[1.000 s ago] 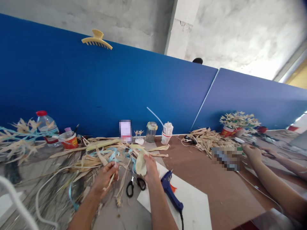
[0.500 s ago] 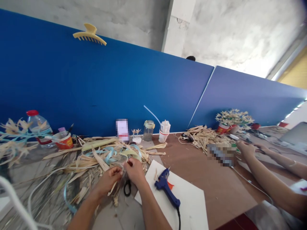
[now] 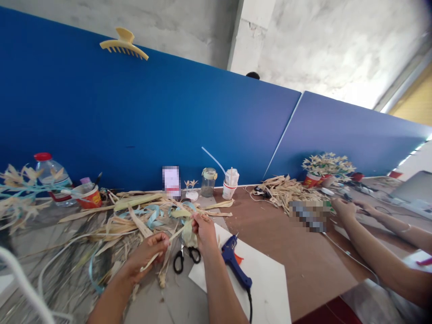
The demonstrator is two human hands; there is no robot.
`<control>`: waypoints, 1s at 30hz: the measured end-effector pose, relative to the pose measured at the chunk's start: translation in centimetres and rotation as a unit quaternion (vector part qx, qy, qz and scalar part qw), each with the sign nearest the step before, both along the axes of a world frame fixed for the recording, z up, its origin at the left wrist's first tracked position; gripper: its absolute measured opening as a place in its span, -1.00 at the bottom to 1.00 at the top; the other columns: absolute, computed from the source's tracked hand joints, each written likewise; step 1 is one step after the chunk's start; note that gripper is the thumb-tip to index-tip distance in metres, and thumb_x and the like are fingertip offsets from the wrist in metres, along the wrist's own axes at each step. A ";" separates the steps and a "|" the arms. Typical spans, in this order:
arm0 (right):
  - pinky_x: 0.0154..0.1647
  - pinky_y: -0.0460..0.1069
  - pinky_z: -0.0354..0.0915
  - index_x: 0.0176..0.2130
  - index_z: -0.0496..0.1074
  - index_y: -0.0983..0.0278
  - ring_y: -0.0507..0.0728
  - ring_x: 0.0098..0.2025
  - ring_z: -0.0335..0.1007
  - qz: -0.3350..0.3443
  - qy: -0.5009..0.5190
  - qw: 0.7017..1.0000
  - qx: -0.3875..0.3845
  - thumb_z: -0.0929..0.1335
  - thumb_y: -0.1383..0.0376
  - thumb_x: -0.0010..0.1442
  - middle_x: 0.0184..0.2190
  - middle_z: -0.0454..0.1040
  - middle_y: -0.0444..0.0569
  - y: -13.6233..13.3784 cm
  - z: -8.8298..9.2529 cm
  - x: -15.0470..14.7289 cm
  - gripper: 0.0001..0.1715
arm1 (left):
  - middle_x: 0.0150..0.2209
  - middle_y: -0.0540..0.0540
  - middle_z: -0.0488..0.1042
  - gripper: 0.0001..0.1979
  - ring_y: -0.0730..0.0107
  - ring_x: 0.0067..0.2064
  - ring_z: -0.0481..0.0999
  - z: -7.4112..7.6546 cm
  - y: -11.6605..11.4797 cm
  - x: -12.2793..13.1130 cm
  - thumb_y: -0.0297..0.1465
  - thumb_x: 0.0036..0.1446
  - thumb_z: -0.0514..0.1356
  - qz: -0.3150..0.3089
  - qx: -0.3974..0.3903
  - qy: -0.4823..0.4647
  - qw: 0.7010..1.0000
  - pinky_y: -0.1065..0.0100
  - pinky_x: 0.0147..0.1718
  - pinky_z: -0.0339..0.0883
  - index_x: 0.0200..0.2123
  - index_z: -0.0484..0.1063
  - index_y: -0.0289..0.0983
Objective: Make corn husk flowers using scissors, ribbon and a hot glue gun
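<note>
My left hand pinches a narrow strip of dried corn husk, one end sticking out below the fingers and the other slanting up to the right. Just right of it, my right hand has its fingers closed on a wider, pale green-yellow piece of corn husk that hangs beside the palm. Whether the strip still joins this piece, I cannot tell. Below and between the hands lie scissors with black handles, their blades mostly covered. A heap of loose husks mixed with light blue ribbon spreads behind and left.
A blue glue gun rests on a white board at my right. Along the blue partition stand a bottle, a red cup, a jar and a drink cup. Another person's hands work at far right.
My hands have moved apart, the left slightly down and left, the right to the right and up. The husk strip now shows between them, and both scissor handles are visible.
</note>
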State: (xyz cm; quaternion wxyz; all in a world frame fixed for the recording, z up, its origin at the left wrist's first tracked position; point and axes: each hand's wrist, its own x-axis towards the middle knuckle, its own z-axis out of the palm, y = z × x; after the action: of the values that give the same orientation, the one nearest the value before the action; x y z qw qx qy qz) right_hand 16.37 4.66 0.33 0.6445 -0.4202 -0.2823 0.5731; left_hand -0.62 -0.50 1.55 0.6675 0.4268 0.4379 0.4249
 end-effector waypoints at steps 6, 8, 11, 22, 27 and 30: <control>-0.68 -0.17 -0.03 -0.57 0.37 0.30 -0.11 -0.70 0.05 0.001 0.065 0.998 -0.021 0.50 0.19 -0.17 -0.74 0.28 -0.24 0.0 0.5 0.3 -0.70 | -0.68 0.09 0.18 -0.71 0.56 -0.64 0.08 -0.2 -0.2 -0.6 -0.27 -0.19 0.43 -0.021 -0.001 -0.059 0.998 0.46 -0.61 -0.10 -0.59 0.38 -0.24; -0.68 -0.18 -0.02 -0.56 0.36 0.31 -0.12 -0.70 0.04 0.008 0.096 0.995 -0.031 0.51 0.20 -0.19 -0.74 0.27 -0.25 0.0 0.6 0.5 -0.68 | -0.68 0.09 0.17 -0.74 0.57 -0.63 0.06 -0.5 -0.1 -0.9 -0.29 -0.15 0.41 -0.017 -0.002 -0.087 0.996 0.45 -0.61 -0.11 -0.58 0.39 -0.24; -0.69 -0.18 0.00 -0.54 0.37 0.31 -0.12 -0.71 0.04 0.014 0.124 0.992 -0.033 0.51 0.20 -0.17 -0.74 0.26 -0.27 0.1 0.6 0.9 -0.69 | -0.69 0.10 0.14 -0.75 0.58 -0.62 0.01 -0.8 -0.1 -1.2 -0.31 -0.17 0.42 -0.020 -0.004 -0.133 0.991 0.44 -0.61 -0.11 -0.56 0.40 -0.25; -0.68 -0.15 0.05 -0.51 0.36 0.28 -0.08 -0.69 0.07 -0.011 0.138 0.990 -0.011 0.48 0.16 -0.13 -0.70 0.26 -0.24 0.4 0.2 1.6 -0.70 | -0.69 0.12 0.13 -0.75 0.60 -0.66 0.07 -0.9 -0.1 -1.7 -0.43 -0.19 0.42 0.008 -0.026 -0.218 0.976 0.47 -0.64 -0.02 -0.56 0.36 -0.24; -0.55 -0.11 0.24 -0.36 0.43 0.25 -0.03 -0.57 0.29 0.034 0.163 0.986 0.021 0.43 -0.02 -0.03 -0.49 0.45 -0.14 -0.4 1.5 1.2 -0.59 | -0.67 0.09 0.20 -0.80 0.61 -0.66 0.12 -0.6 0.2 -1.2 -0.47 -0.15 0.40 0.059 -0.022 -0.210 0.976 0.49 -0.66 0.00 -0.52 0.41 -0.25; -0.59 -0.13 0.19 -0.40 0.44 0.28 -0.05 -0.60 0.27 0.104 0.096 0.990 -0.013 0.49 0.04 -0.11 -0.48 0.47 -0.13 -1.2 1.5 -0.4 -0.60 | -0.67 0.08 0.23 -0.79 0.61 -0.66 0.10 -0.3 0.4 -0.8 -0.44 -0.19 0.43 0.081 -0.003 -0.187 0.979 0.48 -0.67 0.01 -0.53 0.43 -0.26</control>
State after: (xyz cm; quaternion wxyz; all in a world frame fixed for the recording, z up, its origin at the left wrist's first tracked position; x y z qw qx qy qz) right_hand 15.96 3.45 1.86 0.6000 -0.3399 -0.2540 0.6782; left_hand -1.45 -0.13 1.28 0.7023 0.3008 0.3400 0.5483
